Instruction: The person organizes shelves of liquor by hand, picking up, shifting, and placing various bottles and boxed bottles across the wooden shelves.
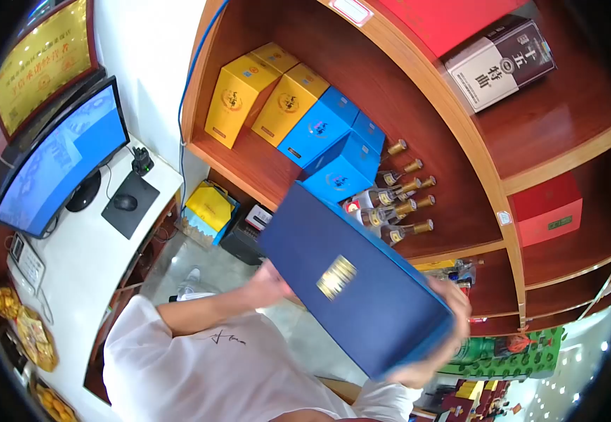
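Observation:
A large dark blue box point(312, 232) with a gold label point(336, 277) is held tilted between my hands, in front of the shelf. My left hand point(269, 284) grips its left end, with the fingers partly hidden by the box. Around the right end, my right hand point(446, 336) is wrapped, slightly blurred. Just behind the box, blue boxes point(344, 169) and glass bottles with gold caps point(397, 207) stand on the shelf, beside yellow boxes point(239, 102).
The wooden shelf unit point(492, 151) also holds red boxes point(548, 211) and a dark-and-white box point(500, 63). At left, a white desk point(73, 264) carries a monitor point(66, 165), a mouse point(125, 202) and a telephone point(26, 261). A yellow bag point(209, 207) sits on the floor below the shelf.

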Motion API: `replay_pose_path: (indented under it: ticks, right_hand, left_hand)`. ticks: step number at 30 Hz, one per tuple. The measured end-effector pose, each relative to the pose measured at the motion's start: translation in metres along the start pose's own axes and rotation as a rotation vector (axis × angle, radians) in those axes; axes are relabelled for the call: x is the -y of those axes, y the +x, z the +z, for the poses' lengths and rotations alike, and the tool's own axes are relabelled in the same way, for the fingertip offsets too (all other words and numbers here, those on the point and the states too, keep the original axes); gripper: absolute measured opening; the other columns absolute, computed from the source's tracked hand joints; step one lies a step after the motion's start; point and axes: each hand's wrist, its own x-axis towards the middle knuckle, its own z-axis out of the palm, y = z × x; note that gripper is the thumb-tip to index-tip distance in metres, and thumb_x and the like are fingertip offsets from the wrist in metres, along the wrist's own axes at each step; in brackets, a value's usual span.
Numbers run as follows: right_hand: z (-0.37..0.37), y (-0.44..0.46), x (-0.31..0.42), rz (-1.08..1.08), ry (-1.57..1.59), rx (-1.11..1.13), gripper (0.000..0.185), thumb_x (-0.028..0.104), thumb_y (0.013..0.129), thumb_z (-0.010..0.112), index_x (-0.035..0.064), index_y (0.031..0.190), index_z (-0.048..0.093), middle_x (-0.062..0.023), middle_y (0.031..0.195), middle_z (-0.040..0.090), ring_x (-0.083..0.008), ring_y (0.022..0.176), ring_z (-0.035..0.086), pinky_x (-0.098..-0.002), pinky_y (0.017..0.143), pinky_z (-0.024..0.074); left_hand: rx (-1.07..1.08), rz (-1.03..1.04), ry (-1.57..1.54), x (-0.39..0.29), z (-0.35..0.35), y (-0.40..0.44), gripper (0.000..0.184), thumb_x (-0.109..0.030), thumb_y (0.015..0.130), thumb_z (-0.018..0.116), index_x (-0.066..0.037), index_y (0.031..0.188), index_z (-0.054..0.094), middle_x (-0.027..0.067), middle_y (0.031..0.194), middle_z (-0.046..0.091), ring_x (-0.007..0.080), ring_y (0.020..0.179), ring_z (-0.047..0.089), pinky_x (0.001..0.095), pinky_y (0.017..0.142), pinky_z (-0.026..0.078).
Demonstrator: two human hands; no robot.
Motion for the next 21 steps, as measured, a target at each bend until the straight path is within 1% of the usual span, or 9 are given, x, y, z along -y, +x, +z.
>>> replay_pose_path:
  ticks: [1,3,5,7,9,11,14,17,21]
  right_hand:
    - [0.017,0.018,0.000,0.046,-0.016,0.202,0.109,0.055,0.059,0.089,0.0014,0.142,0.045,-0.0243,0.129,0.057,-0.0414,0.122,0.054,-0.0531,0.106,0.0423]
    - [0.072,0.050,-0.001,0.068,-0.012,0.241,0.114,0.040,0.055,0.092,0.0011,0.148,0.038,-0.0250,0.139,0.049,-0.0435,0.128,0.046,-0.0537,0.109,0.0382]
    - [0.106,0.085,-0.001,0.112,-0.069,0.333,0.118,0.029,0.055,0.093,0.0013,0.152,0.032,-0.0255,0.140,0.046,-0.0445,0.129,0.045,-0.0531,0.109,0.0393]
    - [0.131,0.120,-0.018,0.078,-0.073,0.332,0.112,0.025,0.056,0.092,0.0010,0.150,0.037,-0.0224,0.134,0.050,-0.0379,0.125,0.052,-0.0463,0.107,0.0425]
    - [0.146,0.156,-0.033,0.164,-0.084,0.396,0.111,0.023,0.057,0.093,0.0025,0.151,0.039,-0.0221,0.135,0.051,-0.0378,0.127,0.053,-0.0462,0.108,0.0428]
    - [0.165,0.181,-0.057,0.176,-0.136,0.425,0.114,0.026,0.056,0.094,0.0031,0.152,0.038,-0.0234,0.136,0.051,-0.0389,0.129,0.051,-0.0472,0.110,0.0424]
    - [0.190,0.204,-0.087,0.086,-0.299,0.550,0.118,0.037,0.061,0.092,0.0000,0.155,0.032,-0.0256,0.136,0.051,-0.0430,0.128,0.048,-0.0508,0.112,0.0387]
    - [0.214,0.212,-0.125,0.133,-0.426,0.581,0.116,0.039,0.062,0.093,-0.0005,0.154,0.034,-0.0256,0.137,0.051,-0.0435,0.130,0.047,-0.0495,0.114,0.0379]
    - [0.231,0.217,-0.137,0.189,-0.454,0.714,0.117,0.048,0.064,0.091,-0.0011,0.155,0.035,-0.0239,0.150,0.041,-0.0420,0.137,0.037,-0.0505,0.119,0.0293]
  left_hand:
    - [-0.075,0.061,0.128,-0.002,-0.026,-0.001,0.087,-0.039,0.100,0.067,-0.008,0.160,0.012,0.0160,0.153,0.039,0.0264,0.139,0.045,0.0456,0.110,0.046]
    - [-0.159,0.038,0.087,-0.018,-0.054,0.003,0.082,-0.049,0.102,0.056,-0.006,0.159,0.015,0.0164,0.152,0.040,0.0273,0.137,0.048,0.0464,0.108,0.048]
    - [-0.175,-0.111,-0.242,-0.039,-0.078,0.018,0.084,-0.062,0.102,0.045,-0.005,0.157,0.017,0.0170,0.151,0.041,0.0288,0.134,0.052,0.0465,0.105,0.050]
    - [-0.160,-0.235,-0.002,-0.050,-0.105,0.038,0.093,-0.074,0.099,0.032,0.000,0.153,0.023,0.0219,0.141,0.053,0.0316,0.125,0.061,0.0426,0.093,0.057]
    - [-0.130,-0.454,0.130,-0.065,-0.129,0.064,0.099,-0.080,0.096,0.032,0.005,0.147,0.034,0.0240,0.120,0.066,0.0318,0.110,0.069,0.0405,0.083,0.060]
    - [-0.297,-0.447,0.375,-0.063,-0.149,0.089,0.092,-0.081,0.094,0.041,0.006,0.108,0.070,0.0220,0.091,0.074,0.0299,0.079,0.074,0.0378,0.070,0.060]
    - [-0.547,-0.324,0.963,-0.094,-0.155,0.109,0.063,-0.060,0.091,0.067,0.002,0.086,0.074,0.0165,0.081,0.072,0.0289,0.076,0.071,0.0403,0.071,0.056]
    - [-0.572,-0.032,1.068,-0.078,-0.169,0.121,0.072,-0.050,0.083,0.080,0.000,0.131,0.059,0.0239,0.129,0.060,0.0370,0.121,0.057,0.0443,0.101,0.048]
    - [-0.437,0.052,1.150,-0.034,-0.189,0.145,0.095,-0.051,0.083,0.080,-0.003,0.153,0.038,0.0275,0.147,0.044,0.0448,0.134,0.045,0.0482,0.114,0.039]
